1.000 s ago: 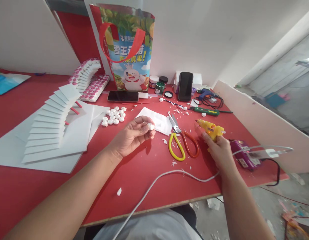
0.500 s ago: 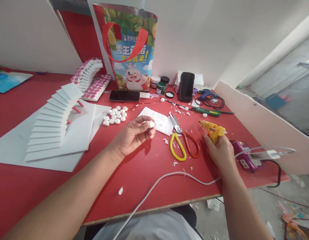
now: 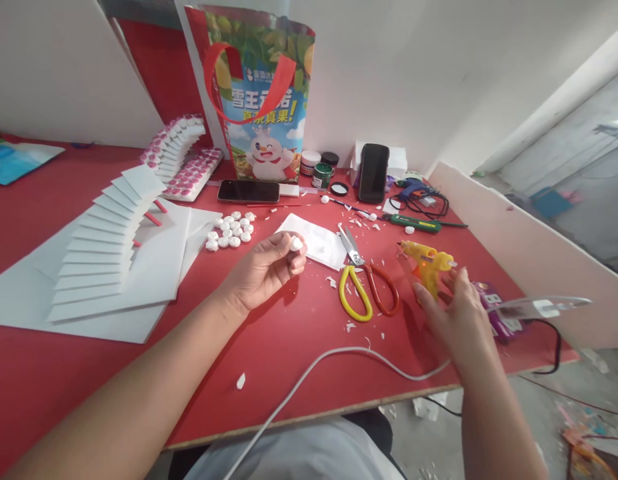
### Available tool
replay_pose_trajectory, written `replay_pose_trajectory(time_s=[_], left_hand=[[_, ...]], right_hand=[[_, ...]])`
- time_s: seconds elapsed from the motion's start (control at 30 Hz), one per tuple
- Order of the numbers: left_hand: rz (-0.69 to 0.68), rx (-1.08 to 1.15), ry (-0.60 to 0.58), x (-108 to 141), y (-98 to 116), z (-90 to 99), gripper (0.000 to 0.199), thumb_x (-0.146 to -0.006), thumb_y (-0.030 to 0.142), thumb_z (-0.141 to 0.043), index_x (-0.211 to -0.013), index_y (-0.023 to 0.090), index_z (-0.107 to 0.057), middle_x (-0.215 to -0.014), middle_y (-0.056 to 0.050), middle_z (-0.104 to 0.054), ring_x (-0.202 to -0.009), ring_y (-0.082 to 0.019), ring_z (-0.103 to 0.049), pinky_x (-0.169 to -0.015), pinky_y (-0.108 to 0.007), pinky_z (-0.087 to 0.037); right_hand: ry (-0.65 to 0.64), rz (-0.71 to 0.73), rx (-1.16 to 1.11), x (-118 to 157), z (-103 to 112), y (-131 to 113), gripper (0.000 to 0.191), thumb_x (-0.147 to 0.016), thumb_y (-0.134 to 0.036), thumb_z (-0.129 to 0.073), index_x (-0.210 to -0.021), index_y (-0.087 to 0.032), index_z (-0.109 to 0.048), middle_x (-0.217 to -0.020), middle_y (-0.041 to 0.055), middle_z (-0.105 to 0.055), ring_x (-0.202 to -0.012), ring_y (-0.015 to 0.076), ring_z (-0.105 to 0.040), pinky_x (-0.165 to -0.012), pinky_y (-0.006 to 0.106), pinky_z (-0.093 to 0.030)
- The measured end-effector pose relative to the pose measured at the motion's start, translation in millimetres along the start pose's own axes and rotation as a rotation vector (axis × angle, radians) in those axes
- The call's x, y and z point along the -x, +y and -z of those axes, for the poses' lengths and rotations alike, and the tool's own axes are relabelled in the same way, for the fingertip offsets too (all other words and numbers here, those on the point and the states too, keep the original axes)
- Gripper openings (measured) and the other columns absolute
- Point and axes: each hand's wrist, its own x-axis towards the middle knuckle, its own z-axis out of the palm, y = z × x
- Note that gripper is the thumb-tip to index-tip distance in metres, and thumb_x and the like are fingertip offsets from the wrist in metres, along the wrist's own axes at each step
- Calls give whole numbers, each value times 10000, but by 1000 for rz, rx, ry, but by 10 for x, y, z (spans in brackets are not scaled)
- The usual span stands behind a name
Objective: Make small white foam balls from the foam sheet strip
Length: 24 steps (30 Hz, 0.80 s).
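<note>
My left hand pinches a small white rounded piece between thumb and fingertips, above the red table. At the right, a yellow glue gun stands with its nozzle pointing left and a small orange light showing. My right hand is just behind its handle, thumb and fingers apart; whether a fingertip still touches the gun is hard to tell. Scissors with one yellow and one red handle lie between the hands. A group of similar white pieces sits left of my left hand.
A white sheet lies under the scissors' blades, with white scraps around. White stepped panels stand on boards at left. A printed bag, phones and paint jars line the back. A white cable crosses the front.
My right hand has loosened from the glue gun and drawn back to the right, leaving the gun in place. My left hand has shifted slightly left with the white piece.
</note>
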Motion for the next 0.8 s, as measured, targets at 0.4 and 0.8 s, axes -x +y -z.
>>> replay_pose_trajectory(time_s=[0.4, 0.8], left_hand=[[-158, -289, 129, 13, -43, -10, 218, -798, 308, -829, -895, 157, -706, -765, -3, -634, -681, -98, -608, -652, -202, -510], [-861, -1378, 12, 77, -42, -67, 144, -930, 138, -655, -1055, 193, -701, -973, -44, -673, -883, -141, -646, -821, -257, -538]], right_hand=[[-53, 378, -648, -27, 416, -1267, 252, -903, -270, -690, -1146, -212, -660, -980, 42, -699, -825, 157, -685, -743, 307, -575], [-939, -364, -1428, -366, -602, -1464, 380, -834, -503, -754, -817, -153, -608, -660, 2, -639, -458, 91, -561, -386, 199, -423]])
